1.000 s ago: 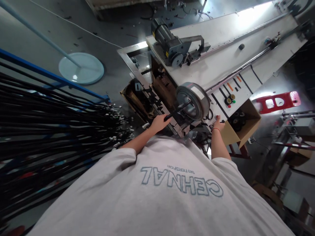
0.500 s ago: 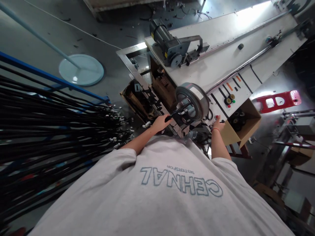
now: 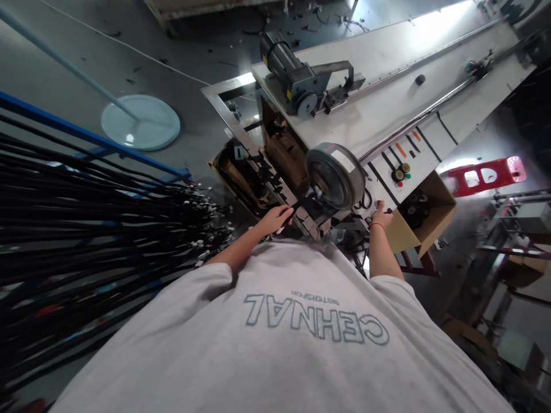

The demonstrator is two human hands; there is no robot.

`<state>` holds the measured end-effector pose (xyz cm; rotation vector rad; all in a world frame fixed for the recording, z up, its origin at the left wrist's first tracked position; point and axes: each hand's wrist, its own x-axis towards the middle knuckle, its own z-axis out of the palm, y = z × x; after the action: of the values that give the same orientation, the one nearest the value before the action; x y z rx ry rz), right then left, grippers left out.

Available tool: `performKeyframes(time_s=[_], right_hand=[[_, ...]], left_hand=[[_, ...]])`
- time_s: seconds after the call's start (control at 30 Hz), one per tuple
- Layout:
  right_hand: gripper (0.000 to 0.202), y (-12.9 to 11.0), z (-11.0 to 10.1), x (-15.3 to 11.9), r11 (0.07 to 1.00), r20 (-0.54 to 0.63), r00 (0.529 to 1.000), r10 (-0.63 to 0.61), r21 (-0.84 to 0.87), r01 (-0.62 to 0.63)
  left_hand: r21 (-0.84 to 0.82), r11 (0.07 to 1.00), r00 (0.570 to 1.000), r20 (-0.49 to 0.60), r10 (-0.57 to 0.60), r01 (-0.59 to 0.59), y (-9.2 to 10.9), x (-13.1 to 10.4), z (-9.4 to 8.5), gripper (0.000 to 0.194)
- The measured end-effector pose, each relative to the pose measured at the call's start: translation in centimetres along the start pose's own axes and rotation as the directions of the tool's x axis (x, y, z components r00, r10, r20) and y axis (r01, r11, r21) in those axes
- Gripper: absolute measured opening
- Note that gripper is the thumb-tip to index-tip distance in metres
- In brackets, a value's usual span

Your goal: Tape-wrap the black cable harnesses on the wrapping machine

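My left hand (image 3: 278, 219) is closed round a dark cable (image 3: 300, 205) that runs toward a round grey wheel (image 3: 336, 175) at the near end of the white bench (image 3: 379, 120). The front of the wheel is blurred. On the bench's near edge my right hand (image 3: 381, 217) rests beside a small button, thumb raised and fingers partly hidden over the edge. Two tape rolls (image 3: 400, 172) with a red and a green button lie just beyond it, near black and orange strips.
A motor unit (image 3: 297, 74) stands on the bench. A cardboard box (image 3: 424, 215) is at the right, before a red stool (image 3: 486, 176). Black cables (image 3: 107, 212) hang on a blue rack (image 3: 86, 136) at the left. A round base (image 3: 142, 122) stands behind.
My left hand has moved slightly left and down, away from the wheel. The wheel's front opening looks blurred and turned. My right hand has hardly moved.
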<state>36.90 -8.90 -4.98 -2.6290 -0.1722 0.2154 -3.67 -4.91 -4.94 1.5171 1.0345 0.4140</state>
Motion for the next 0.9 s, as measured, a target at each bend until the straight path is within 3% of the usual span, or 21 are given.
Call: performKeyframes(time_s=[0.27, 0.4, 0.47, 0.57, 0.63, 0.7, 0.8, 0.9], right_hand=[[0.061, 0.3, 0.2, 0.2, 1.0, -0.014, 1.0, 0.002, 0.016, -0.002], [0.063, 0.2, 0.1, 0.0, 0.999, -0.001, 1.0, 0.007, 0.037, -0.007], [0.065, 0.2, 0.1, -0.1, 0.999, 0.007, 1.0, 0.012, 0.037, -0.012], [0.067, 0.2, 0.1, -0.1, 0.999, 0.011, 1.0, 0.011, 0.03, -0.011], [0.068, 0.2, 0.1, -0.2, 1.0, 0.009, 1.0, 0.009, 0.022, -0.009], [0.067, 0.2, 0.0, -0.3, 1.0, 0.009, 1.0, 0.014, 0.016, -0.014], [0.063, -0.3, -0.7, -0.2, 1.0, 0.033, 0.999, 0.013, 0.01, -0.013], [0.059, -2.3, -2.1, 0.1, 0.993, -0.006, 0.994, -0.111, -0.033, 0.111]], left_hand=[[0.045, 0.998, 0.995, -0.095, 0.035, -0.031, 2.9, 2.9, 1.1, 0.036], [-0.158, 0.985, 0.997, 0.026, -0.068, 0.072, 3.5, 3.9, 1.7, 0.047], [-0.347, 0.911, 0.973, 0.141, -0.184, 0.222, 4.1, 4.1, 1.6, 0.049], [-0.608, 0.654, 0.891, 0.358, -0.28, 0.45, 5.1, 4.1, 1.0, 0.044], [-0.675, 0.472, 0.822, 0.502, -0.271, 0.567, 5.8, 4.0, 0.5, 0.039], [-0.672, 0.357, 0.76, 0.595, -0.26, 0.649, 6.4, 3.9, 0.1, 0.037], [-0.653, 0.328, 0.731, 0.615, -0.298, 0.683, 6.8, 3.8, 0.0, 0.036], [-0.688, 0.416, 0.803, 0.486, -0.346, 0.595, 6.5, 4.1, 0.1, 0.035]])
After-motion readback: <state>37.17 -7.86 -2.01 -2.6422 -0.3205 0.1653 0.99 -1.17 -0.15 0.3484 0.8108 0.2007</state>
